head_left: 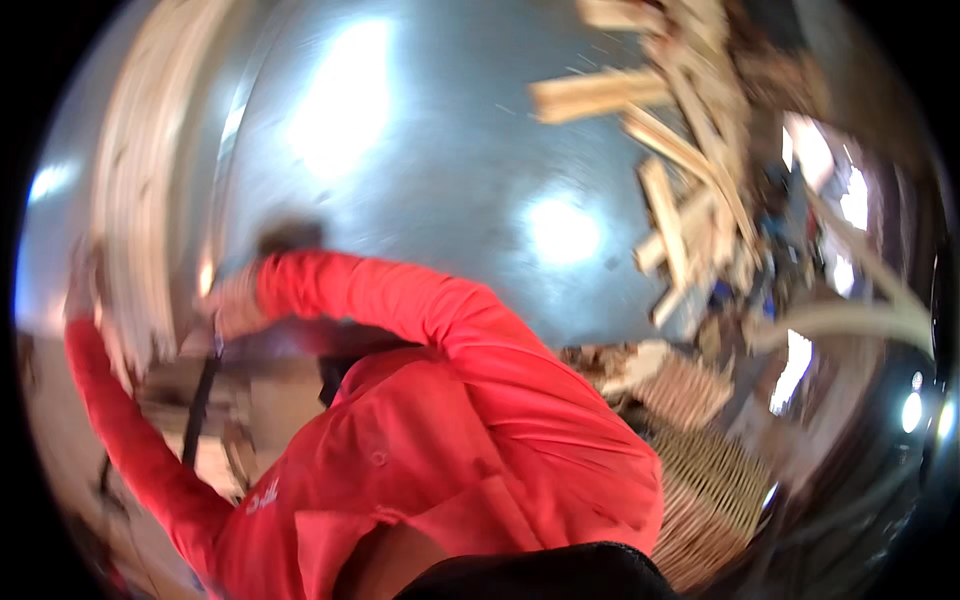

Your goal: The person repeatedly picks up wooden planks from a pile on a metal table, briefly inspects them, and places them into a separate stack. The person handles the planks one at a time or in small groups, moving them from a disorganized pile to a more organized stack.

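Several long pale wooden boards [150, 180] lie side by side along the left part of a shiny grey metal table [430, 170]. My left hand [84, 285] is at the outer left edge of the boards, near their close end; it is smeared by motion and its fingers cannot be made out. My right hand [238, 302] reaches across to the left, at the table's edge just right of the boards. Blur hides whether its fingers hold anything. A dark smeared shape [290, 232] shows beside the right wrist. Both arms are in red sleeves.
Split wood offcuts [665, 215] are heaped on the right side of the table, some sticking out toward its middle. Below them, near my right elbow, stand ribbed, woven-looking stacks [705, 480]. A pale curved bar [850, 320] is at the far right.
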A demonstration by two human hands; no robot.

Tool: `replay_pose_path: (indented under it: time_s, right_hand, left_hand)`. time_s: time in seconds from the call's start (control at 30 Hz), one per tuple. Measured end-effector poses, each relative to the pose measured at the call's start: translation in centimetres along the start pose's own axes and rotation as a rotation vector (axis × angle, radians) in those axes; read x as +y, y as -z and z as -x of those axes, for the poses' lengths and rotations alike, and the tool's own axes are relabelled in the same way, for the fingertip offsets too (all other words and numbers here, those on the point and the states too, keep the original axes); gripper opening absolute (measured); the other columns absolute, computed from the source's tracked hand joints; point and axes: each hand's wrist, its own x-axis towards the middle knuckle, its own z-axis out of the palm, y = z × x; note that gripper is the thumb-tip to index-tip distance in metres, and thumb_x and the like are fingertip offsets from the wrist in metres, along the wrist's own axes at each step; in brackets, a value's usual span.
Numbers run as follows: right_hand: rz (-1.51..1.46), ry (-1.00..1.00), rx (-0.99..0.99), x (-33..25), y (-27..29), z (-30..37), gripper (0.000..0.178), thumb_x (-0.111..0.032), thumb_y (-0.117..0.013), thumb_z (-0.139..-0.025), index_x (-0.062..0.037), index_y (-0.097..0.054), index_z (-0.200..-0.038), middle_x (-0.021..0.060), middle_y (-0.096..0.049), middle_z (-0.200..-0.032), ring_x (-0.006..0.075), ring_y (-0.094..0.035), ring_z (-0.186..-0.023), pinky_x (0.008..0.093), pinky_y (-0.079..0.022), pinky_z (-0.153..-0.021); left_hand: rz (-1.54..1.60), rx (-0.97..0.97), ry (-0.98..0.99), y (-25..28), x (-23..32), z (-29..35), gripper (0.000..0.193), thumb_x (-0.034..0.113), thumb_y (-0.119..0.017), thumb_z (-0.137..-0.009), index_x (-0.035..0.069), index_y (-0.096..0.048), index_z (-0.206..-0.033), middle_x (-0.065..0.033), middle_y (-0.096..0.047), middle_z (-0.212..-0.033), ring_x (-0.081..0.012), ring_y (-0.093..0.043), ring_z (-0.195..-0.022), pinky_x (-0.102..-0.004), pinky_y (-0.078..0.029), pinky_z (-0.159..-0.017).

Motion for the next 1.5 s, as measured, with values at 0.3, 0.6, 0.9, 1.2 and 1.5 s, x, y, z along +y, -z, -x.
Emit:
replay_pose_path:
  time_s: [0.3, 0.6, 0.9, 1.2, 1.5]
  right_hand:
    - [0.404, -0.826, 0.636, 9.9, 11.2, 43.6, 0.042, -0.030, -0.054, -0.085, -0.0030, -0.049, -0.117, 0.0220, -0.058, -0.112, 0.0399, -0.057, -0.103, 0.0461, -0.046, -0.090]
    - [0.623, -1.220, 1.033, 18.9, 22.1, 75.0, 0.102, -0.064, -0.061, -0.076, -0.0068, -0.020, -0.150, 0.0254, -0.031, -0.148, 0.0383, -0.033, -0.137, 0.0419, -0.023, -0.114]
    - [0.556, -1.237, 0.796, 26.1, 23.9, 73.1, 0.097, -0.031, -0.070, -0.074, -0.0161, -0.012, -0.151, 0.0276, -0.039, -0.138, 0.0409, -0.039, -0.129, 0.0465, -0.031, -0.108]
    - [-1.030, -0.597, 0.943, 15.3, 9.4, 82.4, 0.094, -0.007, -0.073, -0.071, -0.0128, -0.023, -0.151, 0.0219, -0.046, -0.130, 0.0353, -0.051, -0.114, 0.0342, -0.042, -0.100]
    - [0.457, -0.647, 1.283, 14.7, 2.7, 72.9, 0.092, -0.057, -0.063, -0.079, 0.0016, -0.031, -0.143, 0.0365, -0.040, -0.136, 0.0484, -0.041, -0.127, 0.0498, -0.035, -0.106]
  left_hand:
    - [0.463, -0.269, -0.607, 0.7, 58.9, 12.3, 0.077, 0.041, -0.064, -0.084, 0.013, -0.031, -0.148, -0.0183, -0.037, -0.148, -0.0320, -0.037, -0.136, -0.0394, -0.033, -0.109]
    - [-0.229, -0.049, -0.603, -10.8, 84.0, 21.8, 0.092, 0.053, -0.068, -0.073, 0.011, -0.026, -0.143, -0.0178, -0.048, -0.131, -0.0357, -0.045, -0.124, -0.0495, -0.039, -0.102]
    - [-0.440, -0.344, -0.195, -13.4, 88.4, 36.4, 0.090, 0.036, -0.070, -0.075, 0.006, -0.018, -0.142, -0.0239, -0.054, -0.120, -0.0392, -0.056, -0.112, -0.0520, -0.049, -0.088]
    - [0.697, -0.866, -0.270, -15.9, 75.7, 45.8, 0.057, 0.022, -0.056, -0.081, 0.001, -0.047, -0.134, -0.0198, -0.067, -0.097, -0.0300, -0.067, -0.089, -0.0364, -0.053, -0.084]
    - [1.254, -0.998, -0.146, -23.2, 77.7, 49.3, 0.062, 0.041, -0.066, -0.085, -0.005, -0.054, -0.124, -0.0167, -0.065, -0.111, -0.0259, -0.064, -0.097, -0.0383, -0.050, -0.086]
